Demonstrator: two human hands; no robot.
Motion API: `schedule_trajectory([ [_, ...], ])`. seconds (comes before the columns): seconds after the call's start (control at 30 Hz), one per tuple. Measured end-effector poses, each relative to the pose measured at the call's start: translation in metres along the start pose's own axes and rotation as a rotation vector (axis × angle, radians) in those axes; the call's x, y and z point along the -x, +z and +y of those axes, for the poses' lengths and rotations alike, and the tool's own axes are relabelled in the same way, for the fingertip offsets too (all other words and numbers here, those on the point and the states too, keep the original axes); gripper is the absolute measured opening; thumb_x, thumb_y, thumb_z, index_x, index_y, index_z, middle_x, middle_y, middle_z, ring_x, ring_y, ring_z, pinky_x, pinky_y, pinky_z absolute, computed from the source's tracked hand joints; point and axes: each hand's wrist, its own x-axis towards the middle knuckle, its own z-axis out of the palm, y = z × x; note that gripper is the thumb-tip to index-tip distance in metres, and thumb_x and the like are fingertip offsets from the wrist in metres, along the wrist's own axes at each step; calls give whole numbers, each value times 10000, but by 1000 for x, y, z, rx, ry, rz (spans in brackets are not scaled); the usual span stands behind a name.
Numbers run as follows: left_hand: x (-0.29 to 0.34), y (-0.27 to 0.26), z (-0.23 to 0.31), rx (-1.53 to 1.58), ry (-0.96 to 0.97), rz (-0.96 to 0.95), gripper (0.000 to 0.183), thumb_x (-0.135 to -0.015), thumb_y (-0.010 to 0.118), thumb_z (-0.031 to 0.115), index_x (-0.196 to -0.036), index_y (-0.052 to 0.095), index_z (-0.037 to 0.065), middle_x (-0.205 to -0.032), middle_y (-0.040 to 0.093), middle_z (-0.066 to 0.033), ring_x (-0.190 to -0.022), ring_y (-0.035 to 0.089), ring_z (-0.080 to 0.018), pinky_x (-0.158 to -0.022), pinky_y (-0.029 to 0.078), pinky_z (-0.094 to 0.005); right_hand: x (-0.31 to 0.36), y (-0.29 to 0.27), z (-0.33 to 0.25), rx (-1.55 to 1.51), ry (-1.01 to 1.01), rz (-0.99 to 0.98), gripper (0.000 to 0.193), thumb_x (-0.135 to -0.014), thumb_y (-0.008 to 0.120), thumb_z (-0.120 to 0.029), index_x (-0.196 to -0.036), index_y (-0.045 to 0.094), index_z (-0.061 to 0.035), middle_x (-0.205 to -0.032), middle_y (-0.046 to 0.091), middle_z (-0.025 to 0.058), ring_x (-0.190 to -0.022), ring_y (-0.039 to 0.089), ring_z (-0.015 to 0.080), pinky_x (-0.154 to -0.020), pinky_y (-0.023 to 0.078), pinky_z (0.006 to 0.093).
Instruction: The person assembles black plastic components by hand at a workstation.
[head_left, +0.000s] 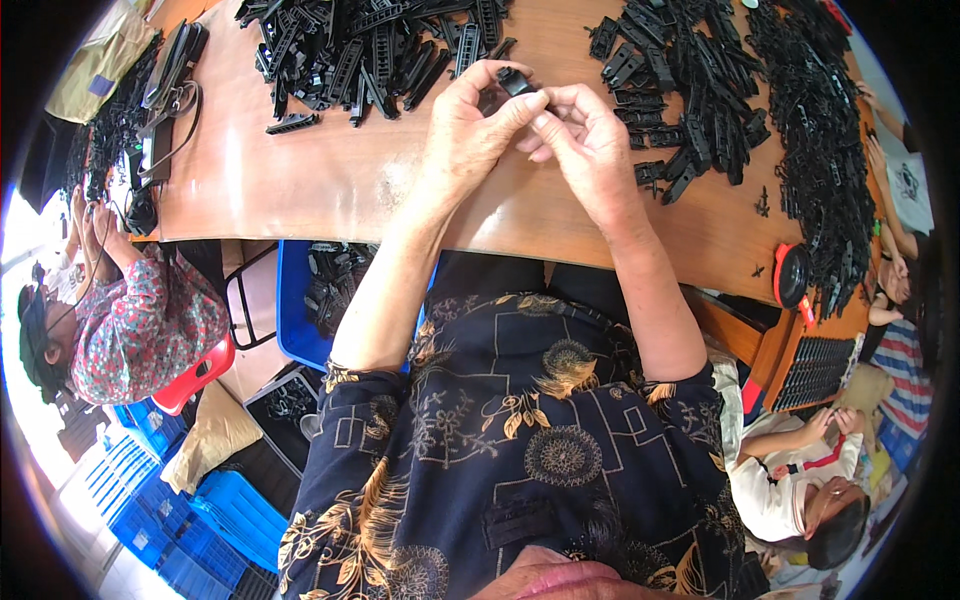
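Observation:
Both hands meet over the wooden table (330, 190), near its far middle. Pinched between thumb and fingers of my left hand (475, 125) is a small black plastic part (515, 82); its lower portion is covered by the fingers. My right hand (590, 140) presses close against the left one, its thumb and fingertips drawn together by the part. Whether it grips something small of its own is hidden. Beyond my left hand lies a heap of black slatted plastic pieces (345, 60). A second pile of black plastic pieces (690, 110) spreads to the right of my right hand.
More black parts (815, 140) line the right edge, near a round black-and-red object (791, 276). A blue bin (295, 310) holding black pieces stands below the table at left. Co-workers sit at left (140, 325) and right (800, 490). Blue crates (170, 530) stand lower left.

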Motion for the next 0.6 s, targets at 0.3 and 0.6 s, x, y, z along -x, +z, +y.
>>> schedule_trajectory([
  [0.3,42,-21,18,186,-82,104,273,-842,665,64,-1100,597,5,-1015,659,-112,-902,614,-145,-832,490,-261,24,20,7,313,-127,-61,432,-787,750,-290,-1061,576,-6,-781,630,115,-702,605,188,-628,493,305],
  [0.6,87,-45,27,194,-138,185,299,-833,668,96,-1101,568,9,-979,660,-118,-869,610,-162,-807,492,-281,43,40,0,283,22,-268,369,-771,739,-298,-957,554,-38,-791,653,132,-726,653,247,-640,510,354],
])
